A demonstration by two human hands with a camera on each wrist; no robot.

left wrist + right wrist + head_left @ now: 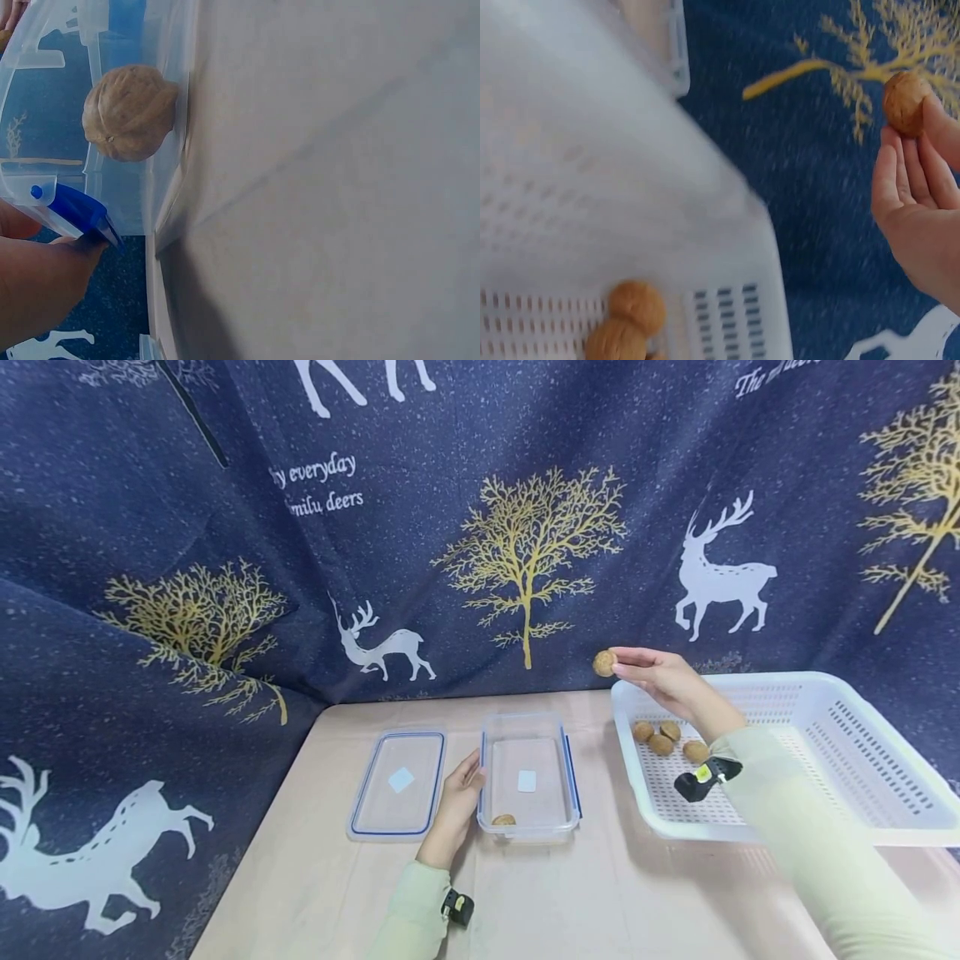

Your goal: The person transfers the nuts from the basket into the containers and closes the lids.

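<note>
My right hand (663, 681) pinches a round brown walnut (604, 663) between fingertips and thumb, above the far left corner of the white basket (750, 833). Several more walnuts (661, 744) lie on the basket's floor, and two show large in the right wrist view. A clear plastic container (527, 806) with blue side flaps stands left of the basket, lid off. One walnut (131, 112) sits inside it at the near left corner. My left hand (459, 793) rests against the container's left side, its fingers relaxed along the wall and its thumb by the blue flap (79, 210).
The clear lid (397, 814) with a blue seal lies flat on the table (555, 902), left of my left hand. A dark blue cloth (465, 427) printed with deer and trees hangs behind the table's far edge. The basket's raised walls border the right side.
</note>
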